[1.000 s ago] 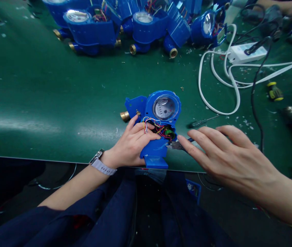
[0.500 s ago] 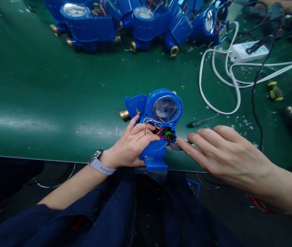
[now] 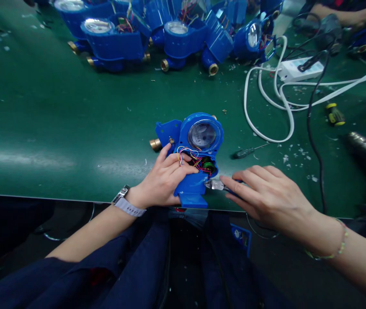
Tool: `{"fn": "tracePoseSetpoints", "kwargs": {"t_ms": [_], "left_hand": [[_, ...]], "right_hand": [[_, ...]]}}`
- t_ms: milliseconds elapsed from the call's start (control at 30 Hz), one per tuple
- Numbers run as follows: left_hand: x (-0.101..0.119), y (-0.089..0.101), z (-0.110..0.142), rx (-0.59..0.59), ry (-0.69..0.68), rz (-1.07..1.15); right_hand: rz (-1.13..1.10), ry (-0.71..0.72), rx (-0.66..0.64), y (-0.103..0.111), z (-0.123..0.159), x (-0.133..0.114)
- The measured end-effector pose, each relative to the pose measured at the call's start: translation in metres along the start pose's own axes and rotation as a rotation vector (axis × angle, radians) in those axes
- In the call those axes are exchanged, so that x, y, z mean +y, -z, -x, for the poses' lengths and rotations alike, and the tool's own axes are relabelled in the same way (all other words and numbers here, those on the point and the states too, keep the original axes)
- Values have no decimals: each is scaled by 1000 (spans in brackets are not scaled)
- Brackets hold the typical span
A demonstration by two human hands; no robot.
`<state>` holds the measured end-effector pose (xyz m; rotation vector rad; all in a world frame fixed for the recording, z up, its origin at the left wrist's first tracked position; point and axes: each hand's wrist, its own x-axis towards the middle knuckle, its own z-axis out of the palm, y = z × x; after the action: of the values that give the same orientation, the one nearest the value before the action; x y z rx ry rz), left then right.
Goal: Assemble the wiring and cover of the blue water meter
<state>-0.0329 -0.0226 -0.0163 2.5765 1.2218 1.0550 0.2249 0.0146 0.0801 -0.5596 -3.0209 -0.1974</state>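
Observation:
A blue water meter (image 3: 184,189) with a round clear dial lies near the table's front edge, its housing opened. Coloured wires (image 3: 199,163) and a green round part (image 3: 208,165) show inside it. My left hand (image 3: 162,180) is closed on the meter's left side, its fingers by the wires. In my right hand (image 3: 266,193) is a pair of pliers (image 3: 215,184), probably cutters, whose metal jaws touch or nearly touch the right edge of the blue housing. The pliers' handles are mostly hidden under my fingers. A brass fitting (image 3: 155,144) sticks out at the meter's left.
Several blue meters (image 3: 115,45) stand along the back. A white power strip (image 3: 300,68) and looped cable lie at the right, near a yellow-black screwdriver (image 3: 335,115) and a power drill (image 3: 365,150). A thin screwdriver (image 3: 243,152) lies behind my right hand. Another person's hand (image 3: 365,17) shows at top right.
The pliers' jaws have turned and drawn slightly back from the housing's opening, and my right hand has shifted with them. My left hand keeps its hold. The whole view has shifted slightly.

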Motion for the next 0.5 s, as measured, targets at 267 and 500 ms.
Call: {"fn": "tracePoseSetpoints", "kwargs": {"t_ms": [267, 500], "left_hand": [[0, 0, -2, 7, 25, 8], [1, -1, -2, 11, 34, 15]], "right_hand": [[49, -63, 63, -1, 5, 2], [185, 5, 38, 1, -3, 2]]}}
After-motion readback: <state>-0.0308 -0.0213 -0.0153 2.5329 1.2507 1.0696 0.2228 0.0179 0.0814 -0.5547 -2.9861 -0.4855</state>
